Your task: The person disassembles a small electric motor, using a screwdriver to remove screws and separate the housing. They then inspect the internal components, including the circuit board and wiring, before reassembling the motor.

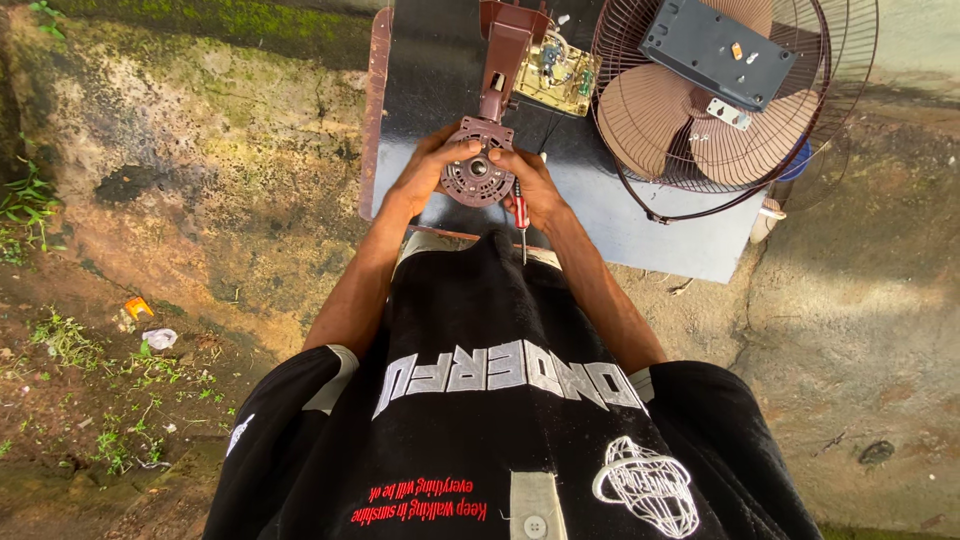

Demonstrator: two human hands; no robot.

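A round brown fan motor housing (477, 176) sits at the near edge of a dark metal table (640, 220), joined to a brown neck piece (503, 60) that runs away from me. My left hand (425, 170) grips the motor's left side. My right hand (535, 185) grips its right side and also holds a small red-handled screwdriver (520, 215), tip pointing down toward me.
A brown fan blade inside a wire guard (715, 110) lies on the table's right, with a dark grey box (715, 50) on top. A circuit board (558, 75) lies beside the neck. Mossy concrete ground surrounds the table; litter (158, 338) lies at left.
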